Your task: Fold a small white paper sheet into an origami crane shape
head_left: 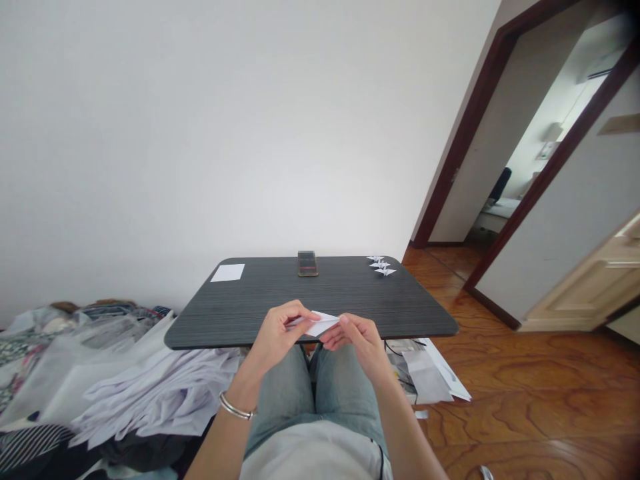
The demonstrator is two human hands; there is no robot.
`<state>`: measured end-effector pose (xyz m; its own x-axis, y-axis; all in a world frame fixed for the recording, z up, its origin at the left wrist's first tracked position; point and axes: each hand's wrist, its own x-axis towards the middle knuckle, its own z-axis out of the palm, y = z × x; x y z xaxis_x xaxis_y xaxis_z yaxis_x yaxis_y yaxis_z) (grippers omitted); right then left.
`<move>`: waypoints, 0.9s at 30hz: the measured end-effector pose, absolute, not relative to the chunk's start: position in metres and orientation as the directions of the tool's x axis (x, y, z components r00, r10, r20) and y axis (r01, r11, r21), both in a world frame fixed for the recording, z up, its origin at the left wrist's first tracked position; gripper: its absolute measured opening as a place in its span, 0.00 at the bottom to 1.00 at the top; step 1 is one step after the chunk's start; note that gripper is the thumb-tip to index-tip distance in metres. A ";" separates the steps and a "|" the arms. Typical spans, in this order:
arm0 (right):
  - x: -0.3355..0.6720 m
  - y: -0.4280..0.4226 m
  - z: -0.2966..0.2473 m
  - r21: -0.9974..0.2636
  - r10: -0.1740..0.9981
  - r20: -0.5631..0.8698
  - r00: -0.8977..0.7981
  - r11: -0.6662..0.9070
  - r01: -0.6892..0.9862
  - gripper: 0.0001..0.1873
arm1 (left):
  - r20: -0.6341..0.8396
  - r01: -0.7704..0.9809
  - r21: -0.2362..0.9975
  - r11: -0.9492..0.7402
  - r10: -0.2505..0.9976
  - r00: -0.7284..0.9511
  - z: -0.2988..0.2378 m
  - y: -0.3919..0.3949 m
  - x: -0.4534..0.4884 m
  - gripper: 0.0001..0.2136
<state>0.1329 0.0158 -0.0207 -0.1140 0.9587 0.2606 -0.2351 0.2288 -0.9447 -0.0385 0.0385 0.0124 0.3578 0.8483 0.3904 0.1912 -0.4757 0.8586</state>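
Note:
A small folded white paper is held between my two hands, just over the front edge of the dark table. My left hand pinches its left side, thumb on top. At the pointed right end, the thumb and fingers of my right hand close on the paper. Several small folded paper cranes sit in a row at the table's back right. Toward the back left lies a flat white sheet of paper.
A phone rests at the table's back middle, near the white wall. Piled clothes lie at the left. Papers stick out beneath the table's right side, above the wooden floor. A doorway stands at the right.

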 end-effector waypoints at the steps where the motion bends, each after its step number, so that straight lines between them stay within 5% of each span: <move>1: 0.133 0.015 -0.020 -0.946 0.957 0.267 -0.114 0.238 -0.219 0.22 | 0.390 0.192 0.858 -0.476 0.848 0.359 0.013 0.038 -0.039 0.07; 27: 0.138 0.014 -0.015 -0.958 0.960 0.200 -0.197 0.150 -0.246 0.21 | 0.425 0.208 0.824 -0.527 0.818 0.388 0.018 0.034 -0.038 0.07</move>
<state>0.1381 0.0139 -0.0147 -0.1967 0.9598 0.2004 -0.2459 0.1495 -0.9577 -0.0380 0.0338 0.0181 0.3881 0.8177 0.4252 0.2082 -0.5272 0.8238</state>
